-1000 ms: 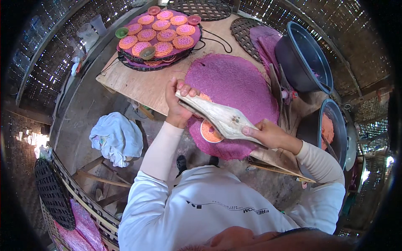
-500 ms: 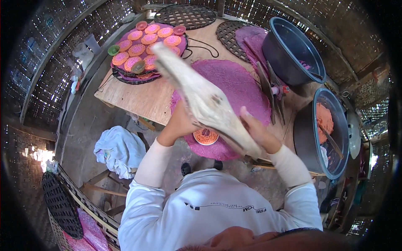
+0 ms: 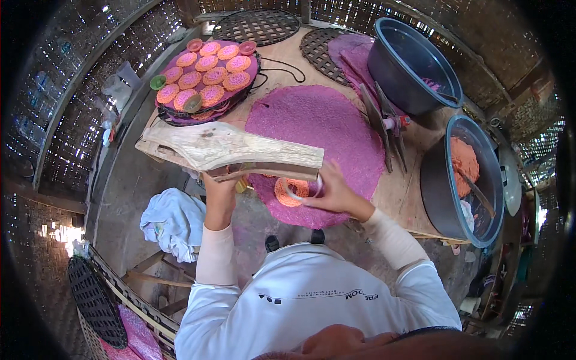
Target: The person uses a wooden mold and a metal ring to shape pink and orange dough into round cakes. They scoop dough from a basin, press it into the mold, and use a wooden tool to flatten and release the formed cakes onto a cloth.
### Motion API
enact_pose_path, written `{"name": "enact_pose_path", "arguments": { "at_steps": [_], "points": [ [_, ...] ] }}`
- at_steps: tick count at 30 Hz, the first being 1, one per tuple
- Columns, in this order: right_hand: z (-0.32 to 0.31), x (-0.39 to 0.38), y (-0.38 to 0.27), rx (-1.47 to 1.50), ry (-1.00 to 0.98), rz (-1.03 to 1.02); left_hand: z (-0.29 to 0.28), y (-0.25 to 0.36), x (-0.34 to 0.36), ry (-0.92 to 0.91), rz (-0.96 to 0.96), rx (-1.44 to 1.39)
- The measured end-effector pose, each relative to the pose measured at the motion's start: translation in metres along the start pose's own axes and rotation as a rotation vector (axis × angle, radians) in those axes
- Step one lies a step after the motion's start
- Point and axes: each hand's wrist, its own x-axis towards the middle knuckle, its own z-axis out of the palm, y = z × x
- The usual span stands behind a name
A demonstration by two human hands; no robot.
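My left hand point(image 3: 219, 198) is closed round the underside of a carved pale wooden press point(image 3: 240, 143), which lies sideways above the front of the table. My right hand point(image 3: 339, 195) pinches a thin whitish ring point(image 3: 318, 185), tilted over a flat round cake of orange strands point(image 3: 289, 198). That cake sits on the near part of a big round purple cloth point(image 3: 324, 120), which hangs over the table edge. The press hides some of the cloth and the table.
Orange-and-pink cakes point(image 3: 214, 75) fill a purple-lined round tray at back left, with small red and green cups around them. Two dark basins point(image 3: 427, 231) stand at right, the nearer holding orange dough point(image 3: 463, 165). Wooden tongs-like slats point(image 3: 377, 123) lie beside the cloth.
The press has swung left and turned level, now in my left hand alone. My right hand has left it and taken the ring, which is tilted up off the orange cake.
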Motion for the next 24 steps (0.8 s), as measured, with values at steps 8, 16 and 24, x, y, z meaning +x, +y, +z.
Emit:
{"name": "enact_pose_path", "arguments": {
  "at_steps": [8, 16, 24],
  "points": [
    [-0.026, -0.048, 0.016, 0.060, 0.022, 0.124, 0.019, -0.011, 0.000, -0.117, -0.083, 0.091],
    [-0.149, -0.045, -0.064, 0.961, -0.453, 0.414, 0.118, 0.017, 0.015, -0.710, 0.453, 0.728],
    [-0.161, -0.074, -0.046, 0.873, -0.382, 0.716, 0.137, 0.008, 0.072, -0.649, -0.243, -1.100]
  ]
}}
